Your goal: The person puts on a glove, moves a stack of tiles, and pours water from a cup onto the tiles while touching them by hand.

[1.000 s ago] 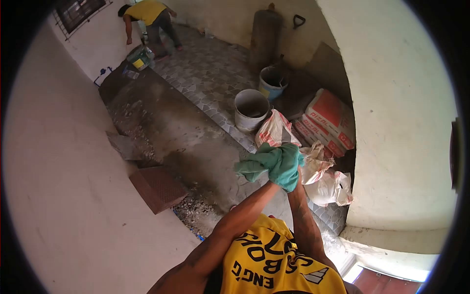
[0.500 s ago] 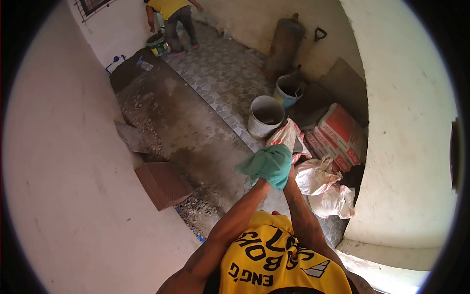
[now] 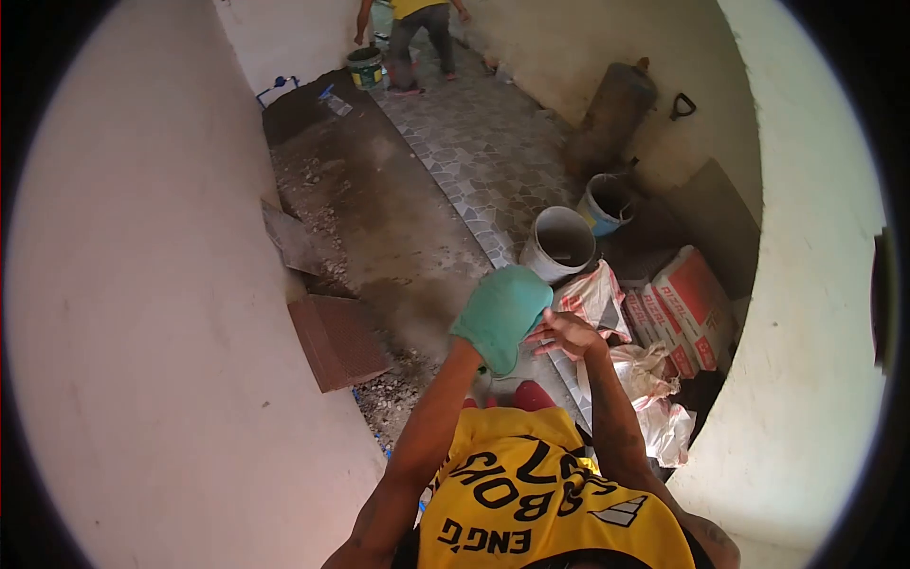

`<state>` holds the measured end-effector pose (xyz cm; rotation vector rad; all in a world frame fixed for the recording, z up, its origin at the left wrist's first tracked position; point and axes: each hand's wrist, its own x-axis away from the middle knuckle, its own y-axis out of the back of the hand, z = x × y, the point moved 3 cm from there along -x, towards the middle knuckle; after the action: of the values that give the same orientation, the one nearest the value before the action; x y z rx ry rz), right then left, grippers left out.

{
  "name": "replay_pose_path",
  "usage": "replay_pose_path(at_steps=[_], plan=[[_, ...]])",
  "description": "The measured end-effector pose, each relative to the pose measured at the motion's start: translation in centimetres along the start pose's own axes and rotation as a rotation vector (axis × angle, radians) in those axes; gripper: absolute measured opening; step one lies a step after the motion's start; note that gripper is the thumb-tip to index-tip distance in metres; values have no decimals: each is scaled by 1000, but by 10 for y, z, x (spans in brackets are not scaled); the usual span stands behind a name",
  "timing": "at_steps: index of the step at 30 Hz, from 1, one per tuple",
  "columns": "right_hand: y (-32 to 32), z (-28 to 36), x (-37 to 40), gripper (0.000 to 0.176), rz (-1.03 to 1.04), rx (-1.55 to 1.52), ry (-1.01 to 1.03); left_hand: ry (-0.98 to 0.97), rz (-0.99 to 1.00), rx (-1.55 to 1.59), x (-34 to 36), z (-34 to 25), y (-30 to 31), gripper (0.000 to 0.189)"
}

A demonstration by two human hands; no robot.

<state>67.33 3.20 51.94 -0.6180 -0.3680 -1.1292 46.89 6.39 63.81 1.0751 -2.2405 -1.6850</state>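
Note:
A green cloth (image 3: 505, 313) covers my left hand, which shows only from the wrist (image 3: 464, 355) down; its fingers are hidden inside. The cloth looks spread and rounded over the hand. At the cloth's right edge is my right hand (image 3: 571, 334), with its fingers stretched out and apart and the thumb side near or touching the cloth. Nothing shows in its palm. Both hands are held out in front of my yellow jersey (image 3: 531, 484), above the floor.
To the right stand a white bucket (image 3: 559, 245), a blue bucket (image 3: 607, 204), white sacks (image 3: 645, 375) and cement bags (image 3: 697, 303). Brown tiles (image 3: 336, 343) lean at the left wall. A person (image 3: 417, 38) stands at the back near a green bucket (image 3: 364, 68). A rusty tank (image 3: 616, 109) stands behind.
The bunched cloth is now spread over my left hand. My right hand has come away to the right with its fingers apart. The view has shifted, so the room sits further right.

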Motion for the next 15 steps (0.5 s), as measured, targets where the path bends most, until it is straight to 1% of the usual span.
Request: replay_pose_path(at_steps=[1,4,5,8,11,12,14,15], plan=[[4,6,-9,86,7,-50,19,5,-27,-11,2,10,3,37],[16,16,-55,86,16,-181,165,56,-133,-4,5,37,6,37],[18,16,-72,88,-45,-105,168,80,-174,-1,5,46,4,37],[-28,55,-100,88,227,-272,290,163,-358,-42,-2,79,-7,37],[-58,88,-144,85,288,-420,282,267,-588,-142,-14,118,-19,38],[-60,96,-164,81,380,-480,266,301,-662,-173,-22,133,-24,39],[-63,111,-204,74,564,-611,224,406,-700,62,-37,171,-29,40],[-60,129,-225,69,514,-648,200,451,-715,460,-50,199,-34,42]])
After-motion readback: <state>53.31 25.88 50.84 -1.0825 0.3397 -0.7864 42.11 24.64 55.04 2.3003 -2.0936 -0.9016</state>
